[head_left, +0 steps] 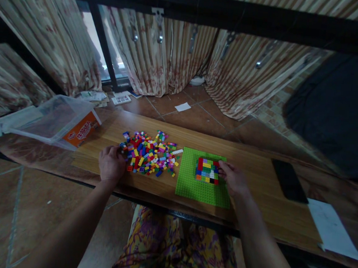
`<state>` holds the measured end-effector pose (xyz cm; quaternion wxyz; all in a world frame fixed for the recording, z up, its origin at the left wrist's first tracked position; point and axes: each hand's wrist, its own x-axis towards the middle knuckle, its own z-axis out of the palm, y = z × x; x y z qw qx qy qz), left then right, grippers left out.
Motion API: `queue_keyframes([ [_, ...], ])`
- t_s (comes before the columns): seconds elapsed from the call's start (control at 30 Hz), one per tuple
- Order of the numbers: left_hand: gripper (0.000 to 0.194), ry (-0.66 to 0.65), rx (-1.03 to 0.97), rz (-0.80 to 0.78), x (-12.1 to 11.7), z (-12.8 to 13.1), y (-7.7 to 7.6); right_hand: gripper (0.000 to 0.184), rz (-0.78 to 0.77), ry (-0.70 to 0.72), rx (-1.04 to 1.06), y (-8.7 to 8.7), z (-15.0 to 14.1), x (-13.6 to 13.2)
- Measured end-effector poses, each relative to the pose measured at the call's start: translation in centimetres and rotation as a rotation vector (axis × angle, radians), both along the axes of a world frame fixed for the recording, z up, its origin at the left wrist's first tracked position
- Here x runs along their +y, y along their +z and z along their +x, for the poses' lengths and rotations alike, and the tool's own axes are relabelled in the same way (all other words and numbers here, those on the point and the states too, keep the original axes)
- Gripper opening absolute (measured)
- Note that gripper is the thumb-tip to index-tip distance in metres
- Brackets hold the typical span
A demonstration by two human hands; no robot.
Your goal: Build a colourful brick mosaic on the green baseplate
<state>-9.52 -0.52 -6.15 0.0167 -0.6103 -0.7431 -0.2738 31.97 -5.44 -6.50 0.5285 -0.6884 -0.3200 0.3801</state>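
Observation:
A loose pile of small coloured toy bricks (152, 153) lies on the wooden board. At its left edge rests my left hand (112, 163), fingers curled in and touching the outermost bricks; what they hold, if anything, is hidden. Right of the pile is a green studded baseplate (190, 190). On it sits a low, roughly square build of multicoloured bricks (207, 170). My right hand (233, 177) has its thumb and fingers pinched together at the build's upper right edge. Any piece between those fingertips is too small to make out.
A clear plastic box (59, 120) with an orange label stands at the left end of the wooden board (259, 210). To the right lie a black phone (289, 180) and a white paper sheet (334, 229). Striped curtains (172, 59) hang behind, and a dark bar crosses above.

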Motion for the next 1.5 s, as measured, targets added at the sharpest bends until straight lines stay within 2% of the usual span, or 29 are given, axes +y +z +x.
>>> queue_keyframes([
  [0.13,0.032,0.001,-0.009,0.008,0.0,0.0,-0.1,0.040,-0.069,0.046,-0.169,0.2,-0.4,0.3],
  [0.23,0.033,0.007,-0.007,0.001,0.1,0.0,-0.1,0.043,-0.077,0.026,-0.226,0.2,-0.5,0.4],
  [0.6,0.031,-0.004,-0.008,0.011,0.0,0.0,-0.1,0.034,-0.092,0.004,-0.219,0.8,-1.2,1.0],
  [0.77,0.031,-0.011,-0.006,0.015,0.1,-0.2,-0.4,0.039,-0.051,0.034,-0.142,1.0,-0.6,0.2],
  [0.87,0.031,-0.004,0.002,0.029,0.2,-0.3,-0.7,0.040,0.034,-0.110,-0.178,1.4,-1.3,-1.1],
  [0.93,0.030,-0.001,0.003,0.034,0.2,-0.2,-0.8,0.038,0.115,-0.195,-0.257,2.0,-2.9,-2.2],
  [1.0,0.029,0.004,0.000,0.037,0.2,-0.2,-0.8,0.031,0.188,-0.113,-0.323,2.8,-5.2,-3.4],
  [1.13,0.030,0.010,-0.008,0.037,0.1,-0.1,-0.6,0.021,0.265,0.280,-0.462,3.8,-10.7,-5.1],
  [1.2,0.030,0.009,-0.010,0.034,0.1,-0.1,-0.5,0.020,0.249,0.392,-0.543,3.6,-12.8,-5.2],
  [1.3,0.030,0.005,-0.009,0.034,0.0,-0.1,-0.5,0.020,0.209,0.448,-0.660,2.7,-14.7,-4.4],
  [1.5,0.031,0.004,0.001,0.037,0.0,0.0,-0.4,0.015,0.127,0.423,-0.893,1.5,-16.1,-2.8],
])
